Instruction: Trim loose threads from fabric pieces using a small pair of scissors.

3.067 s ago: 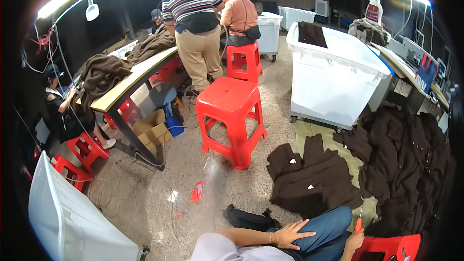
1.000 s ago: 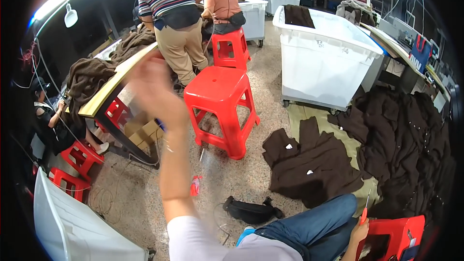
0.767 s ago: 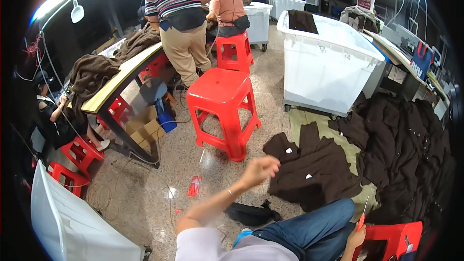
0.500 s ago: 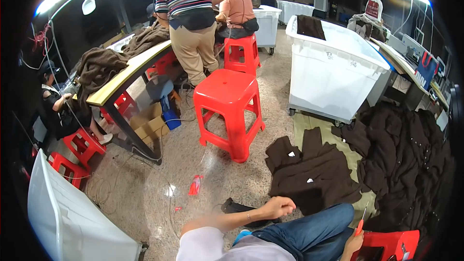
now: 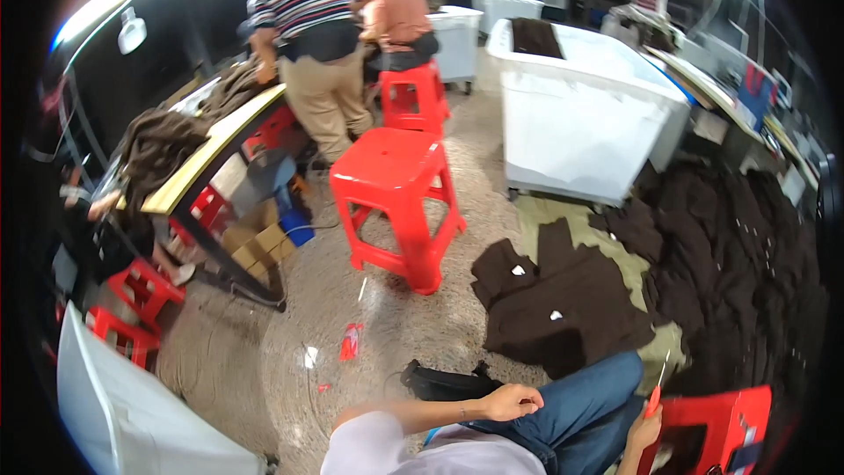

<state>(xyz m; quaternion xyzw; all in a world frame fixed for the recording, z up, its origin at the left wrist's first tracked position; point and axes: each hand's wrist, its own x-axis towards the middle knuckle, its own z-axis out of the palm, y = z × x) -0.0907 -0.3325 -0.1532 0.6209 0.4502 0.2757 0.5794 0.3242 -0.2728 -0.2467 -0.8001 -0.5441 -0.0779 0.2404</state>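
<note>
At the far left edge, a white bin wall [image 5: 123,405] and two small red stools [image 5: 132,299] beside a yellow-topped table [image 5: 220,136] heaped with dark cloth. Open speckled floor [image 5: 387,325] between table and dark garments, littered with one red wrapper [image 5: 351,340] and a few white scraps. One tall red stool [image 5: 400,189] mid-floor, another red stool [image 5: 413,97] behind it by two standing people. Left hand [image 5: 510,403] loosely curled on the blue-jeaned thigh, holding nothing, just beside a black pouch [image 5: 448,381]. Two dark garments [image 5: 554,303] spread flat ahead. Large white bin [image 5: 580,114] beyond. Right hand [image 5: 649,433] at the lower edge, closed around a red-handled tool [image 5: 655,396], tip up, above a red stool seat [image 5: 721,427]. Big garment pile [image 5: 747,273] filling the right edge.
</note>
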